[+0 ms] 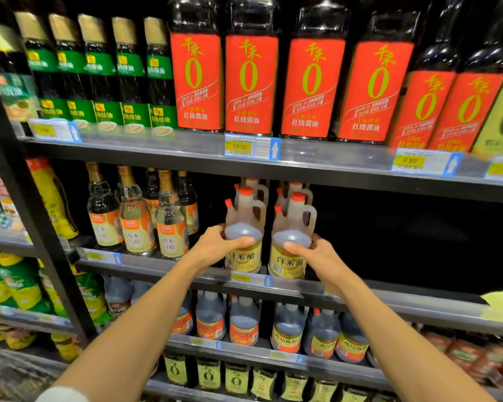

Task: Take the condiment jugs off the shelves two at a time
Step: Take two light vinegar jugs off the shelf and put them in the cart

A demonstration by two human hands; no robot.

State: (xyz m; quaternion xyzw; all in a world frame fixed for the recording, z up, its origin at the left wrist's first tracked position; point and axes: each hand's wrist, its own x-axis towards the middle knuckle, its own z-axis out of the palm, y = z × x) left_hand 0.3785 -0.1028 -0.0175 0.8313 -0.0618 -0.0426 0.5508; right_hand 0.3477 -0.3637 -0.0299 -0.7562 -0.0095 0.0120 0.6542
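Left hand [215, 245] and right hand [312, 252] fingers wrapped round front jugs [243, 236] at 6 o'clock; lift straight, clear shelf lip [360, 294].

At the frame's top edge, the tall dark red-labelled bottles [251, 68] lose their caps. Behind the two front clear red-capped jugs [244, 227], further jugs [298, 188] are mostly hidden. The yellow price tags [240, 147] are too blurred to read fully.

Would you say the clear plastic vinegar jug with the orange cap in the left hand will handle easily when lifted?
The clear plastic vinegar jug looks nearly full, so probably heavy. Its smooth shoulder under the left hand may slip; the moulded handle seems safer.
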